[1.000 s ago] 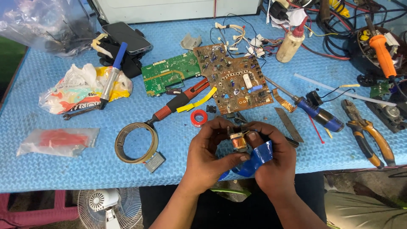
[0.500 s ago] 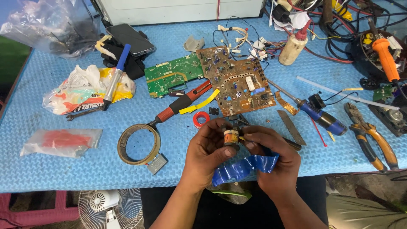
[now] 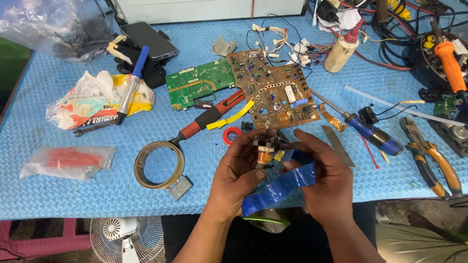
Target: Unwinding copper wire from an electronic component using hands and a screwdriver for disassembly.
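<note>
Tape (image 3: 282, 187) now drawn longer across our right palm, our left hand (image 3: 239, 168) pinching a small coil part (image 3: 265, 151) at the mat's (image 3: 97, 195) near edge, our right hand (image 3: 324, 178) fingers seemingly clamped on tape, brown board (image 3: 273, 87) just beyond.

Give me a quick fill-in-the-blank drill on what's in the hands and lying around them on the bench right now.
1. The left hand pinches a small component with a copper-coloured coil, while the right hand holds a strip of ____ tape.
2. Left of the hands, the brown tape ring lies flat on the ____ mat.
3. The brown circuit board lies to the right of the ____ circuit board.
4. The pliers at the right edge have ____ handles.

Missing words: blue; blue; green; orange
</note>
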